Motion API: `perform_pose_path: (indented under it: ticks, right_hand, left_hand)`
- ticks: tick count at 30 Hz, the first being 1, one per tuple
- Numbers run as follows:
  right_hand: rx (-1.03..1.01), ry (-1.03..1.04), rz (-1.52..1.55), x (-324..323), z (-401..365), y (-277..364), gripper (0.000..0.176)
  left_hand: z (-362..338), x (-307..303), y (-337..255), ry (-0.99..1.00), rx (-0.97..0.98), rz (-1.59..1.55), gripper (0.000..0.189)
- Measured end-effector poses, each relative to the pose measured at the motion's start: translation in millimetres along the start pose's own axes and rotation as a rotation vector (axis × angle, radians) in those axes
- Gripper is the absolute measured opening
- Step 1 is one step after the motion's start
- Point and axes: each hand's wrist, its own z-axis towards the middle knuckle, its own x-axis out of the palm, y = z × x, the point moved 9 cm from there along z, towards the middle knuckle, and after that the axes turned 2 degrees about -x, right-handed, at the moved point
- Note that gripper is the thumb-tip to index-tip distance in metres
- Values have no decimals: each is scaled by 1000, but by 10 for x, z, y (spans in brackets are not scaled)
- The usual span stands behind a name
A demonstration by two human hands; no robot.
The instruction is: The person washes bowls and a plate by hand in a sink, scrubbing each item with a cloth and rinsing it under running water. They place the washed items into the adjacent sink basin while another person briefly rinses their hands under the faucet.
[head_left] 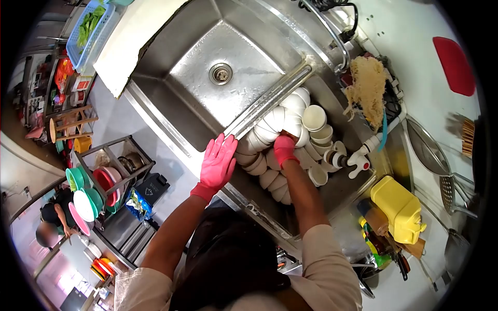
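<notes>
Both my hands wear pink rubber gloves. My left hand (218, 163) lies flat, fingers spread, on the steel divider (270, 101) between two sink basins, touching the nearest white bowls. My right hand (284, 147) reaches down into the right basin and grips a white bowl in a curved stack of white bowls (280, 122). Several white cups (316, 122) stand beside the stack in the same basin. The left basin (207, 57) shows a bare steel floor with a drain (220, 73).
A white tap (358, 159) and hose sit at the basin's right edge. A yellow plastic container (397, 207) stands on the counter, a straw-coloured scrubber (369, 85) behind it. A rack of coloured bowls (91, 194) stands at left. Another person (52, 217) is at far left.
</notes>
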Motion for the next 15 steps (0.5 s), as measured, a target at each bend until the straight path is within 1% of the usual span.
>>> perform_pose_path:
  ticks: [1, 3, 4, 5, 6, 7, 8, 9, 10, 11, 13, 14, 15]
  right_hand:
    - [4, 13, 2, 9, 27, -50, 32]
    - [105, 415, 157, 185, 83, -147, 39]
    - [179, 449, -47, 99, 76, -223, 42]
    - [12, 488, -268, 102, 165, -71, 33]
    - [91, 335, -107, -29, 192, -28, 34]
    - [170, 176, 54, -337, 246, 248, 35]
    - [166, 172, 55, -405, 254, 306, 35]
    - [170, 382, -140, -322, 166, 269, 25]
    - [167, 589, -340, -225, 90, 200, 22]
    - [155, 585, -346, -208, 156, 214, 22]
    - [90, 575, -563, -263, 11, 171, 22]
    - [82, 566, -565, -215, 42, 66, 22]
    - [-6, 578, -506, -120, 77, 43, 22]
  left_hand:
    - [-21, 10, 20, 9, -10, 0, 50]
    - [-15, -17, -9, -26, 12, -1, 50]
    - [-4, -23, -14, -25, 6, 0, 49]
    - [19, -40, 0, -39, 3, 5, 49]
    - [-8, -38, 1, -27, 0, 3, 49]
    - [-15, -29, 0, -15, 1, 0, 49]
    - [-23, -15, 12, -14, -6, 0, 49]
    - [-47, -17, 13, -14, -5, -2, 49]
    - [-46, -18, 12, -6, -6, -4, 49]
    - [-21, -20, 29, -6, -12, -3, 49]
    - [-45, -48, 17, -28, 11, 0, 49]
    - [-43, -66, 0, -33, 19, 0, 48]
    - [-27, -79, 1, -45, 21, 6, 48]
